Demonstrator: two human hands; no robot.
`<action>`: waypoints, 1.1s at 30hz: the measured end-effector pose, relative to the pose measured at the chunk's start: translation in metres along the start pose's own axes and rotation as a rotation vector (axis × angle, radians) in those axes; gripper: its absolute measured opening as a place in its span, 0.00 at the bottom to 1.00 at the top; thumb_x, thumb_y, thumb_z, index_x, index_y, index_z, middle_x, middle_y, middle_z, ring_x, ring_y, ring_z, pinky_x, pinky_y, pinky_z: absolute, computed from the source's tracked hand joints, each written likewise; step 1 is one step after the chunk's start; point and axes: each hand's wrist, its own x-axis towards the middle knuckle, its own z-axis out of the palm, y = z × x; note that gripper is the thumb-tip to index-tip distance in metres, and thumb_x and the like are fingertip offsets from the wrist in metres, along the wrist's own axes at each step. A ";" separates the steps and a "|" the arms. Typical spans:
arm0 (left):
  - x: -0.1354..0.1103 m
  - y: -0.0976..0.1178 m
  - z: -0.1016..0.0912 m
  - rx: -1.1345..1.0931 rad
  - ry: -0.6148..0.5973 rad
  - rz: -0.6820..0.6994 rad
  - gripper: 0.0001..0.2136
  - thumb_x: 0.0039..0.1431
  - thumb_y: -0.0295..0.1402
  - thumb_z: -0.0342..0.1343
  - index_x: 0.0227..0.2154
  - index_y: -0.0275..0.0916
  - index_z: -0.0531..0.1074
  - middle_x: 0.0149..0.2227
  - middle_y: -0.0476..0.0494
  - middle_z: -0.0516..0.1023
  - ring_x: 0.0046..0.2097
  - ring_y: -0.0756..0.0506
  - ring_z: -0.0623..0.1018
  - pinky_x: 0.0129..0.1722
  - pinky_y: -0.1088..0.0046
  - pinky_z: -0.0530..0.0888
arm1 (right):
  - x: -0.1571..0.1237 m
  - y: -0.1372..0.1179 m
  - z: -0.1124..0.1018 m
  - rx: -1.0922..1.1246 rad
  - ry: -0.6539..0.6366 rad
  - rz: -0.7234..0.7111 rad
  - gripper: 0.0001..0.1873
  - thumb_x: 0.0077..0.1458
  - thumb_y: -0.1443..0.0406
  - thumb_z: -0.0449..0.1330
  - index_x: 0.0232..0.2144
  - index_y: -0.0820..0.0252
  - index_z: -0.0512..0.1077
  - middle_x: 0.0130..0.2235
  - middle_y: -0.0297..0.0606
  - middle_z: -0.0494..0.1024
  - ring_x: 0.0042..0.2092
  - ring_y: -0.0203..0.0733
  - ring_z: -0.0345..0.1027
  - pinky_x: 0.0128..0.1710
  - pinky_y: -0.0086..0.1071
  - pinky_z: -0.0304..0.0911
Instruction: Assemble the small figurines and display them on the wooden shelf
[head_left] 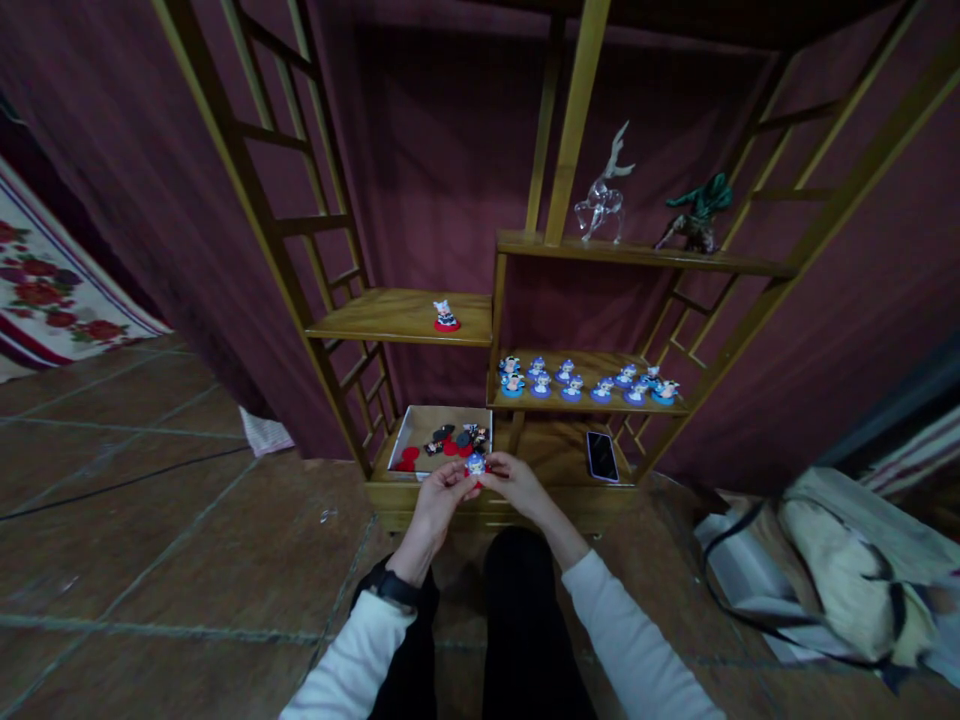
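Observation:
My left hand (439,500) and my right hand (517,484) meet in front of the wooden shelf unit (570,250), both pinched on one small figurine (475,465) with a red base. Just behind it, on the bottom shelf, is a white box (411,425) holding red and black bases and figurine parts. One finished figurine on a red base (446,316) stands on the left middle shelf. Several figurines on blue bases (581,382) stand in rows on the right lower shelf.
A dark phone (602,456) lies on the bottom shelf to the right. A glass deer (602,195) and a dark green figure (697,215) stand on the upper shelf. A beige bag (847,570) sits on the tiled floor at right. My knees are below.

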 end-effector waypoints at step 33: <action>0.012 -0.065 -0.083 -0.014 0.098 -0.177 0.21 0.33 0.24 0.67 0.36 0.36 0.72 0.27 0.46 0.78 0.30 0.49 0.77 0.32 0.76 0.74 | -0.008 0.101 0.062 0.398 0.123 0.252 0.25 0.36 0.54 0.66 0.37 0.59 0.72 0.37 0.38 0.75 0.35 0.42 0.71 0.38 0.41 0.66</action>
